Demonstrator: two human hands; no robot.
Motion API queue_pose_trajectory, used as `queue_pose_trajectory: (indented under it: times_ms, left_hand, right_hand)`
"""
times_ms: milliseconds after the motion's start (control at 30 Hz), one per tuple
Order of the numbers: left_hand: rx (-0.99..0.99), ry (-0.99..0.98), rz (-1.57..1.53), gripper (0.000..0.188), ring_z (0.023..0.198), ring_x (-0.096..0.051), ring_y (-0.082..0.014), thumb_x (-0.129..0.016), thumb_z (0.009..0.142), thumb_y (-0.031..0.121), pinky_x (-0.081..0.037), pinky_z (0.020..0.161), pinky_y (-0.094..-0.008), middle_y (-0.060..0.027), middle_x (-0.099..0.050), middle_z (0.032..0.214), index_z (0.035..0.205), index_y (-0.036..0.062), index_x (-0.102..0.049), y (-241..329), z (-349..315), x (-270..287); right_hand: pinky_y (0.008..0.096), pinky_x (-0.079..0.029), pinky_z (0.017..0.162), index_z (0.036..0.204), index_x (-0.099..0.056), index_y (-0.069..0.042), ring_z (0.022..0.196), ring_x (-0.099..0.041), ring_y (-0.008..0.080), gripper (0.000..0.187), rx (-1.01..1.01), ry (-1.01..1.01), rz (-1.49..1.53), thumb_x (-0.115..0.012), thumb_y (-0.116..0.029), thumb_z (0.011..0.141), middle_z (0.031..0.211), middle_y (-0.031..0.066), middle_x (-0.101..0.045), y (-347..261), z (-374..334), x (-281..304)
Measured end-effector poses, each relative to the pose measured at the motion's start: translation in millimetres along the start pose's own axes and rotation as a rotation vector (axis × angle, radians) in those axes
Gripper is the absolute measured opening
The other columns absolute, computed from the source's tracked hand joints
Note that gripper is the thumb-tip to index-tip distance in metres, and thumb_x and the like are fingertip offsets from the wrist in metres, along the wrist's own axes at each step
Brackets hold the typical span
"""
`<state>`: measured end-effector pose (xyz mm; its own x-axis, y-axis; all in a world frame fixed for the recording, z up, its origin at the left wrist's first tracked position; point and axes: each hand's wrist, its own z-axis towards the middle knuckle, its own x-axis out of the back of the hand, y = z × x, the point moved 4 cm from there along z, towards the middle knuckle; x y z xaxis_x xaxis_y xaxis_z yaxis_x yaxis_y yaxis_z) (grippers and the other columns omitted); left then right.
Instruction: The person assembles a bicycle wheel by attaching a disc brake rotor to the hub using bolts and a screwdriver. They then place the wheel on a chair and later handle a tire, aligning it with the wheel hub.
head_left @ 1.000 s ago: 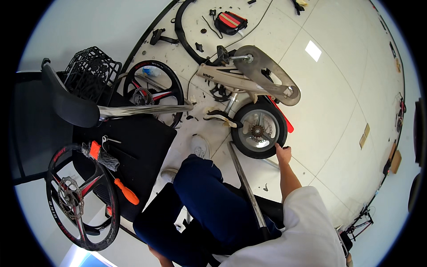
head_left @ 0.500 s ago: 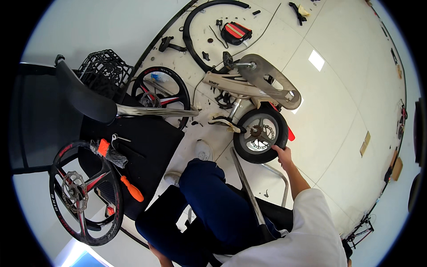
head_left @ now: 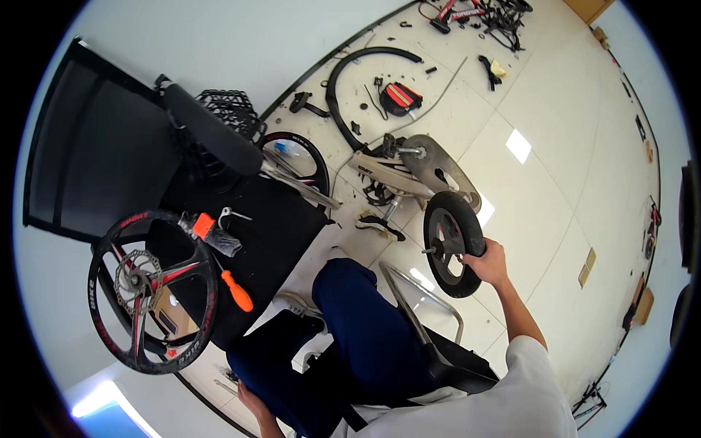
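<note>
A small wheel with a black tyre (head_left: 471,219) hangs tilted from my right hand (head_left: 488,263), which is closed around its rim. The wheel's spokes face left, and an axle sticks out of the hub. Behind it on the floor lies a beige frame piece (head_left: 394,174) with a grey chain cover (head_left: 432,157) and a crank. Low in the view, my left hand (head_left: 252,400) is beside my left thigh; its fingers are partly hidden, so their state is unclear.
On the black office chair (head_left: 270,241) at left are a large red-and-black wheel (head_left: 139,281), an orange-handled screwdriver (head_left: 237,290) and a wrench (head_left: 232,214). A black basket (head_left: 230,109), another wheel (head_left: 314,164), a tyre (head_left: 336,91) and a red-black bag (head_left: 400,98) lie beyond.
My right hand has raised the small wheel and turned it, so it shows more edge-on, nearer to me and to the right. The whole view has shifted. The left hand is still low beside my thigh.
</note>
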<state>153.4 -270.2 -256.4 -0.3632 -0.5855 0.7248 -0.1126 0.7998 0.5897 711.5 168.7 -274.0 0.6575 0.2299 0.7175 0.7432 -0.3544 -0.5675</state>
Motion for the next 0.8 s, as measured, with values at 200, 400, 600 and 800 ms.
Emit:
queue_pose_trajectory:
  times_ms: [200,400,600,800]
  left_hand:
    - [-0.297,0.199,-0.063,0.023,0.099,-0.056,-0.0210,-0.058,0.095,0.013,-0.046,0.086,-0.0343,-0.0092,-0.060,0.111,0.114,0.0005,-0.057,88.5,-32.5,-8.5]
    - [-0.638,-0.172,-0.627,0.012,0.091,-0.057,-0.0106,-0.058,0.095,0.003,-0.046,0.082,-0.0244,-0.0046,-0.061,0.100,0.107,0.0016,-0.058,232.8,-118.2,-11.6]
    - [-0.877,-0.606,-0.728,0.042,0.102,-0.061,-0.0172,-0.066,0.093,0.011,-0.049,0.088,-0.0318,-0.0124,-0.063,0.114,0.130,-0.0021,-0.052,346.8,-184.9,-5.8]
    - [-0.723,-0.502,-0.711,0.080,0.097,-0.063,-0.0196,-0.078,0.087,0.029,-0.053,0.079,-0.0292,-0.0198,-0.061,0.114,0.140,-0.0120,-0.035,389.5,-166.7,-4.7]
  right_hand:
    - [0.0336,-0.051,0.062,0.087,-0.068,0.005,0.060,-0.063,0.0203,0.031,0.311,0.130,0.101,-0.076,-0.015,0.063,0.068,0.0147,-0.067,-116.7,-58.7,67.9]
    - [0.0344,-0.045,0.056,0.075,-0.059,0.000,0.054,-0.056,0.0278,0.024,0.635,0.153,-0.045,-0.071,-0.012,0.059,0.061,0.0157,-0.055,-232.2,-149.4,97.6]
    - [0.0408,-0.047,0.058,0.076,-0.058,-0.002,0.062,-0.058,0.0385,0.029,1.012,0.074,-0.008,-0.074,-0.017,0.057,0.066,0.0177,-0.057,-308.2,-195.2,56.7]
    - [0.0448,-0.051,0.062,0.083,-0.062,-0.002,0.070,-0.065,0.0386,0.031,1.016,-0.001,0.017,-0.076,-0.019,0.062,0.071,0.0181,-0.062,-347.6,-214.5,-18.9]
